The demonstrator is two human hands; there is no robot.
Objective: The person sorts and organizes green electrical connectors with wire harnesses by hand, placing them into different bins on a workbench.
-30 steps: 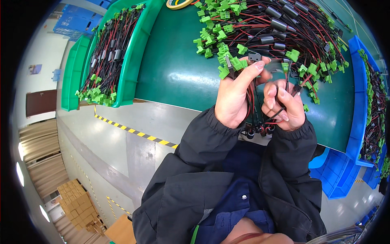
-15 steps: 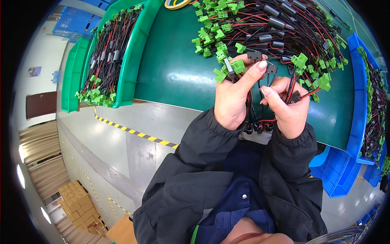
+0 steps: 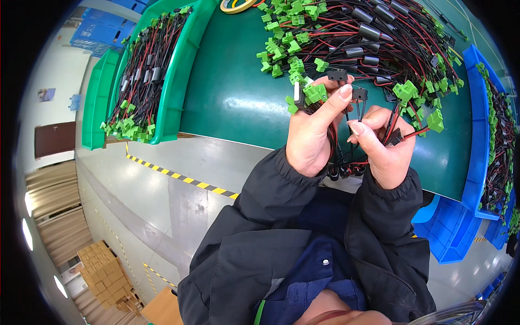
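My left hand (image 3: 310, 135) is closed round a bunch of wire harnesses, with green terminal connectors (image 3: 315, 93) sticking out past its fingers. A small black switch (image 3: 338, 75) shows at the tips of its thumb and forefinger. Just right of that, a second black switch (image 3: 359, 95) stands on thin dark wires between the hands. My right hand (image 3: 387, 154) pinches at those wires with thumb and forefinger. Red and black wires also run through its palm, with another black switch (image 3: 394, 137) and green connectors (image 3: 405, 92) beside it. Wire loops (image 3: 344, 167) hang below both hands.
A big heap of wire harnesses (image 3: 355, 51) with grey cylinders covers the back of the green table (image 3: 233, 97). Green bins (image 3: 172, 81) stand left, one holding harnesses; a blue bin (image 3: 472, 162) with more stands right. A tape roll (image 3: 236, 7) lies at the back.
My right hand has moved slightly down and right. The connectors and the pale block at my left hand have turned a little. Both hands keep their hold.
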